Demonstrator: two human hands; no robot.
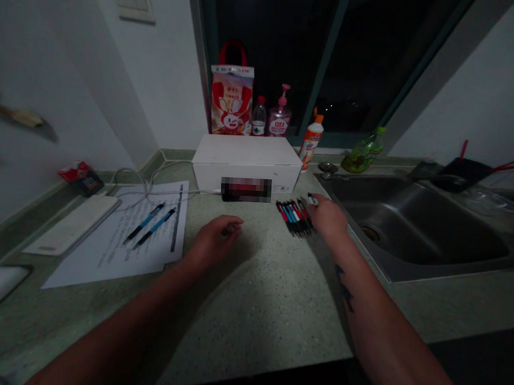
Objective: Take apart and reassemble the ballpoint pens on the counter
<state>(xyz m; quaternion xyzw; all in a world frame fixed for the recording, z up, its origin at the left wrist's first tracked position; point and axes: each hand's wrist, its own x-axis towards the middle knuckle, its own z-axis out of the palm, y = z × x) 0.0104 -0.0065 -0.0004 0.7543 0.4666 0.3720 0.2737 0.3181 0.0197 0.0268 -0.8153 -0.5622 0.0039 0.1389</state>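
Under dark window point(276, 41), found speckled counter point(268, 314) with white box point(246, 150) toward the back and metal sink point(436, 225) to the right. Saw row of pens point(293, 217) directly on counter, in front of box's right end, just left of right hand point(329, 219). Made out red, blue, white and black bodies, side by side, all slanted the same way. Had right hand at right end of row, thumb and fingertips pinching a white-and-black pen point(313, 200): short length visible past fingertips, remainder hidden by hand. Could not tell from this angle: held pen lifted or touching counter. Had left hand point(214, 239) over counter, near printed sheet point(150, 257), well apart from pen row; fingers loosely curled, small gap between them and thumb. Saw two blue pens point(154, 229) on sheet, left of left hand, near each other and roughly parallel. Noted orange-capped bottle point(311, 141) just beside box's right end, pink pump bottle point(280, 119) behind box.
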